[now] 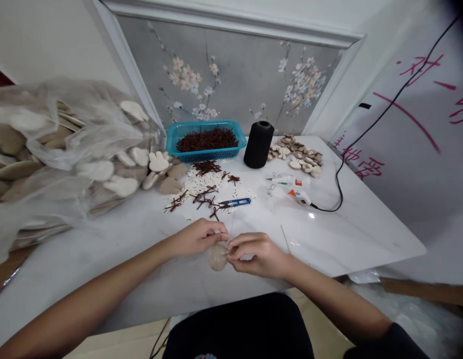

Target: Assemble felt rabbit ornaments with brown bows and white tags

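Over the front of the white table, my right hand (256,253) pinches the edge of a small beige fabric piece (217,258) with a rounded body. My left hand (201,236) is just left of it and slightly higher, thumb and forefinger pressed together at its top. What lies between those left fingertips is too small to make out. Beyond the hands lie blue-handled thread snips (235,203) and several dark brown bows (205,200).
A blue basket (170,144) of brown bows stands at the back beside a black thread cone (259,144). Finished-looking beige pieces (306,160) are piled right of it. A corded white glue gun (299,196) lies at right; a plastic bag (115,132) of bunny-shaped pieces fills the left.
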`<action>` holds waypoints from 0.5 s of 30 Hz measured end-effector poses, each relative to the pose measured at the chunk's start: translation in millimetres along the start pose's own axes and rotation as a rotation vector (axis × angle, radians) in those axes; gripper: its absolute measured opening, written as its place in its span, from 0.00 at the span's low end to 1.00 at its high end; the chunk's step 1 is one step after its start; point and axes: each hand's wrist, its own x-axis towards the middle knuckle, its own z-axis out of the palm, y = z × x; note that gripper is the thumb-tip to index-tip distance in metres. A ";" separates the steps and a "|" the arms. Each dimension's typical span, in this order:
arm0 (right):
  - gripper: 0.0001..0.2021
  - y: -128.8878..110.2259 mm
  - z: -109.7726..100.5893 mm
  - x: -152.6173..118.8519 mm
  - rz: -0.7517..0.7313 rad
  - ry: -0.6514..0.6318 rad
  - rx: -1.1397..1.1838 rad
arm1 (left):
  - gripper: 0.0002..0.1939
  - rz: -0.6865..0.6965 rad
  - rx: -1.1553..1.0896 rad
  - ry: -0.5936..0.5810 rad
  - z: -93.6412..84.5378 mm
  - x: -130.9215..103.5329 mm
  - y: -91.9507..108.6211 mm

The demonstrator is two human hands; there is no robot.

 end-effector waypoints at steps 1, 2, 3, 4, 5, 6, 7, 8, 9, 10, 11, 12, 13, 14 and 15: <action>0.02 -0.2 -1.3 1.1 -0.008 0.004 0.005 | 0.16 -0.039 -0.070 0.024 3.3 0.2 -2.6; 0.02 -0.3 -2.5 2.3 -0.013 0.010 0.009 | 0.15 -0.066 -0.124 0.042 7.5 0.1 -4.7; 0.02 -0.3 -3.6 3.4 -0.013 0.018 0.012 | 0.14 -0.078 -0.159 0.055 12.4 -0.6 -6.3; 0.02 -0.1 -4.5 4.4 -0.004 0.032 0.015 | 0.12 -0.078 -0.167 0.070 17.8 -2.0 -7.2; 0.02 0.4 -5.1 5.2 0.015 0.057 0.016 | 0.10 -0.073 -0.144 0.092 23.6 -4.4 -7.4; 0.02 1.1 -5.5 5.7 0.042 0.090 0.012 | 0.09 -0.063 -0.085 0.117 29.4 -7.8 -7.0; 0.03 1.8 -5.7 5.9 0.076 0.122 0.007 | 0.10 -0.047 0.003 0.141 35.1 -12.2 -6.0; 0.04 2.7 -5.7 5.8 0.107 0.147 -0.001 | 0.12 -0.017 0.108 0.159 40.2 -17.4 -4.5; 0.04 3.4 -5.5 5.3 0.129 0.158 -0.010 | 0.14 0.032 0.223 0.169 44.6 -22.9 -2.5; 0.05 3.9 -5.2 4.5 0.143 0.145 -0.023 | 0.15 0.095 0.343 0.173 47.9 -28.3 0.0; 0.05 4.1 -4.9 3.5 0.150 0.113 -0.038 | 0.15 0.164 0.462 0.174 50.0 -33.3 3.1; 0.05 4.0 -4.7 2.5 0.154 0.067 -0.058 | 0.14 0.228 0.578 0.178 50.7 -37.3 6.6; 0.06 3.6 -4.5 1.5 0.153 0.018 -0.079 | 0.14 0.275 0.685 0.184 49.9 -40.0 10.4; 0.06 2.9 -4.6 0.6 0.150 -0.024 -0.103 | 0.14 0.301 0.780 0.182 47.7 -41.3 14.4; 0.05 2.0 -4.8 0.1 0.146 -0.055 -0.123 | 0.14 0.303 0.855 0.171 44.3 -41.2 18.2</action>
